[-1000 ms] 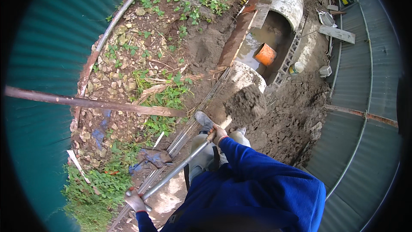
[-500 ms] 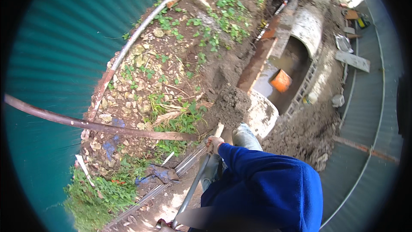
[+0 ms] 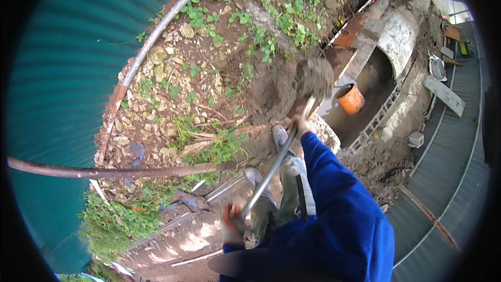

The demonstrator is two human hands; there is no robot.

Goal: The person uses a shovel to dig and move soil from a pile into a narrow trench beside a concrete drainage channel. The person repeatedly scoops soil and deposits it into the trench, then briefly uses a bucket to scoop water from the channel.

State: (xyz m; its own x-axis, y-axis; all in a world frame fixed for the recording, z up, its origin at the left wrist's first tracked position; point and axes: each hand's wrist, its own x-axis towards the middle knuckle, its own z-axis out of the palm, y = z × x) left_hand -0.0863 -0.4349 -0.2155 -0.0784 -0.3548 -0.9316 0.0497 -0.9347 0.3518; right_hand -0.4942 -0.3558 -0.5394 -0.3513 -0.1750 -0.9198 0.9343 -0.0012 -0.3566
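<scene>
A long-handled shovel [image 3: 267, 177] slants from the lower middle up to the right. My right hand [image 3: 301, 126] is closed round its shaft near the blade end. At the rear end of the handle my left hand [image 3: 233, 222] is curled, its grip slightly blurred. Wet grey-brown mud [image 3: 314, 77] is heaped on the blade, smeared by motion and hiding the metal. The load hangs beside the near edge of a pit of murky water [image 3: 373, 86]. An orange bucket [image 3: 350, 99] stands tilted in that water.
Past the pit lies a large pale cylinder [image 3: 401, 39]; hollow blocks [image 3: 377, 115] line its right edge. To the left, a stony bank [image 3: 151, 99] with weeds rises toward green corrugated sheeting [image 3: 62, 83]. A brown pole [image 3: 115, 171] crosses at left. My boots stand beside metal bars [image 3: 224, 190].
The shovel with its mud has swung forward and to the right, toward the pit. Both hands have moved up and right with it; the left hand now shows more fully.
</scene>
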